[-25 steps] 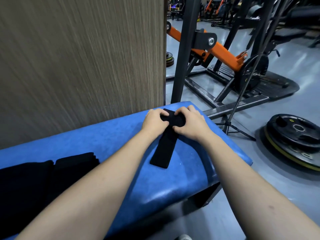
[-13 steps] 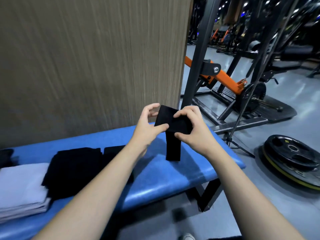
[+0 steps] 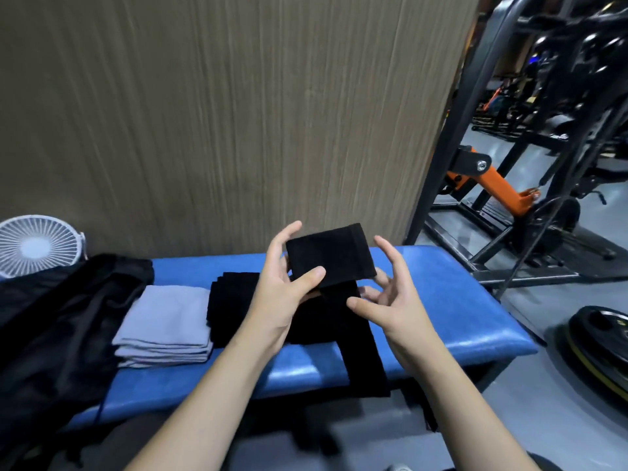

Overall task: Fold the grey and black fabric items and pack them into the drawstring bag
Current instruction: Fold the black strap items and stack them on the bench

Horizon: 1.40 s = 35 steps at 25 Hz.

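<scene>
A black cloth (image 3: pixel 331 254) is pinched by the left hand (image 3: pixel 283 294) above the table (image 3: pixel 441 300). The right hand (image 3: pixel 390 297) is held open beside it, fingers spread, possibly touching the hanging tail.

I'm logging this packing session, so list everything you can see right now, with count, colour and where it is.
black fabric strip: one, black, held above the bench, its tail hanging down past the bench's front edge
grey folded stack: one, grey, on the bench, left of centre
black folded stack: one, black, on the bench just right of the grey stack
drawstring bag: one, black, crumpled at the bench's left end
bench: one, blue padded
fan: one, white, far left by the wall
wall panel: one, brown, behind the bench
gym machine: black frame with orange arm, right
weight plate: black, on the floor, right
left hand: pinches the strip
right hand: fingers spread beside the strip, grip released
</scene>
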Tool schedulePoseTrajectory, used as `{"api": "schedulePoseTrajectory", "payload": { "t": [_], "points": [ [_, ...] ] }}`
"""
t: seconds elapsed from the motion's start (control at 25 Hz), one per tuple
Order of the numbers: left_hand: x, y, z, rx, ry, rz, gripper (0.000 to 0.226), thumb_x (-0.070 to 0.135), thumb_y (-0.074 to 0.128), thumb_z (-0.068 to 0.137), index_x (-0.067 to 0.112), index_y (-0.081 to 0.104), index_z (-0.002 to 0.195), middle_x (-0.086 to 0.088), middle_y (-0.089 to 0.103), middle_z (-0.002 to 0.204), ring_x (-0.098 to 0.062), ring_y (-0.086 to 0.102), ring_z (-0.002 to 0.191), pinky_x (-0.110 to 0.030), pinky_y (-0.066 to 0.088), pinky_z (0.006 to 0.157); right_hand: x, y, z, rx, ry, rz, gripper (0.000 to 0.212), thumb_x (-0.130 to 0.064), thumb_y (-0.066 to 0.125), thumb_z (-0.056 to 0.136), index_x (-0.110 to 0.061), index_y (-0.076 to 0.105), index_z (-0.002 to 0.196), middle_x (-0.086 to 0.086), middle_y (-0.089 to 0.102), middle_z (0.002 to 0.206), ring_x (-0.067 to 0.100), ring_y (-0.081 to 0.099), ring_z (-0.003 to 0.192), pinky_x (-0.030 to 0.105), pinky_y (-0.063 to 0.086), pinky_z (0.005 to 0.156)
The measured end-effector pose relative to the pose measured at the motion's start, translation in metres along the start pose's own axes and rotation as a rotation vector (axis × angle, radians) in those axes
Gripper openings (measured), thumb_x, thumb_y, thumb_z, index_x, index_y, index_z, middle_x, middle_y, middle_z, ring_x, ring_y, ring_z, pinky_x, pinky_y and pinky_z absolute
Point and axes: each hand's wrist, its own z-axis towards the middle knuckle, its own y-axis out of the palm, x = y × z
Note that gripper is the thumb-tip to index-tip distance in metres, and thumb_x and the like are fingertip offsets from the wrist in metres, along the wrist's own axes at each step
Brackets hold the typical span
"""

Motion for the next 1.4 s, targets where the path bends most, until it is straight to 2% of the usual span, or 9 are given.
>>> {"api": "schedulePoseTrajectory", "payload": {
  "t": [0.16, 0.28, 0.44, 0.68, 0.84, 0.96, 1.16, 1.28, 1.4],
  "points": [
    [-0.005, -0.023, -0.004, 0.044, 0.025, 0.16, 0.053, -0.003, 0.068, 0.088, 0.032, 0.059, 0.127, 0.0, 0.067, 0.122, -0.02, 0.063, 0.116, -0.05, 0.05, 0.102, 0.013, 0.02, 0.01, -0.034, 0.032, -0.004, 0.079, 0.021, 0.058, 0.088, -0.03, 0.042, 0.145, 0.016, 0.072, 0.115, 0.03, 0.067, 0.096, 0.042, 0.054, 0.094],
    [-0.008, -0.039, -0.003, 0.087, 0.053, 0.393, 0.045, 0.008, 0.073, 0.086, 0.038, 0.063, 0.118, 0.009, 0.064, 0.123, -0.008, 0.062, 0.113, -0.042, 0.049, 0.103, 0.019, 0.029, 0.02, -0.023, 0.028, -0.015, 0.072, 0.019, 0.058, 0.089, -0.03, 0.048, 0.14, 0.021, 0.071, 0.11, 0.028, 0.067, 0.098, 0.042, 0.054, 0.093],
    [-0.01, -0.053, -0.005, 0.047, 0.069, 0.636, 0.042, 0.023, 0.075, 0.085, 0.048, 0.06, 0.116, 0.016, 0.047, 0.136, 0.003, 0.043, 0.13, -0.025, 0.035, 0.11, 0.023, 0.034, 0.029, 0.003, -0.022, -0.012, 0.065, 0.016, 0.061, 0.089, -0.028, 0.052, 0.137, 0.022, 0.063, 0.093, 0.025, 0.054, 0.084, 0.04, 0.048, 0.087],
    [-0.01, -0.036, -0.016, -0.071, -0.074, 0.353, 0.021, 0.012, 0.061, 0.096, 0.021, 0.065, 0.115, 0.004, 0.068, 0.116, -0.004, 0.064, 0.106, -0.024, 0.048, 0.093, 0.025, 0.038, 0.029, -0.041, -0.051, 0.027, 0.054, 0.013, 0.061, 0.091, -0.019, 0.051, 0.133, 0.009, 0.066, 0.089, 0.022, 0.057, 0.081, 0.033, 0.05, 0.082],
    [-0.01, -0.03, -0.02, -0.046, -0.164, 0.217, 0.024, 0.037, 0.059, 0.095, 0.021, 0.066, 0.111, -0.004, 0.07, 0.113, -0.016, 0.064, 0.108, -0.033, 0.046, 0.093, 0.024, 0.037, 0.023, -0.057, -0.059, -0.069, 0.051, 0.011, 0.064, 0.09, -0.02, 0.053, 0.129, 0.003, 0.065, 0.087, 0.019, 0.053, 0.078, 0.026, 0.047, 0.073],
    [-0.014, -0.024, -0.021, -0.013, -0.171, 0.225, 0.016, 0.017, 0.064, 0.095, 0.017, 0.065, 0.111, 0.003, 0.073, 0.104, -0.01, 0.066, 0.105, -0.021, 0.048, 0.088, 0.026, 0.035, 0.021, -0.061, -0.065, -0.164, 0.05, 0.01, 0.066, 0.088, -0.02, 0.055, 0.126, 0.003, 0.064, 0.088, 0.016, 0.052, 0.076, 0.025, 0.047, 0.074],
    [-0.022, -0.028, -0.017, 0.081, -0.182, 0.22, 0.034, 0.003, 0.064, 0.093, 0.029, 0.065, 0.115, -0.006, 0.072, 0.11, -0.021, 0.063, 0.115, -0.04, 0.044, 0.108, 0.026, 0.028, 0.019, -0.047, -0.066, -0.292, 0.054, 0.006, 0.069, 0.084, -0.028, 0.057, 0.124, 0.004, 0.061, 0.106, 0.018, 0.052, 0.073, 0.027, 0.049, 0.076],
    [-0.017, -0.031, -0.015, 0.126, -0.135, 0.16, 0.04, -0.002, 0.059, 0.094, 0.032, 0.064, 0.115, -0.007, 0.071, 0.102, -0.018, 0.064, 0.101, -0.039, 0.047, 0.098, 0.027, 0.02, 0.019, -0.056, -0.079, -0.411, 0.054, -0.003, 0.072, 0.082, -0.035, 0.057, 0.122, 0.001, 0.057, 0.113, 0.022, 0.057, 0.08, 0.029, 0.049, 0.079],
    [-0.014, -0.036, -0.012, 0.135, -0.064, 0.157, 0.035, -0.002, 0.057, 0.094, 0.028, 0.07, 0.107, -0.003, 0.071, 0.108, -0.017, 0.062, 0.107, -0.039, 0.046, 0.098, 0.028, 0.015, 0.017, -0.109, -0.108, -0.472, 0.046, -0.016, 0.074, 0.081, -0.039, 0.06, 0.118, -0.004, 0.054, 0.117, 0.011, 0.057, 0.092, 0.019, 0.045, 0.084]
  ]
}}
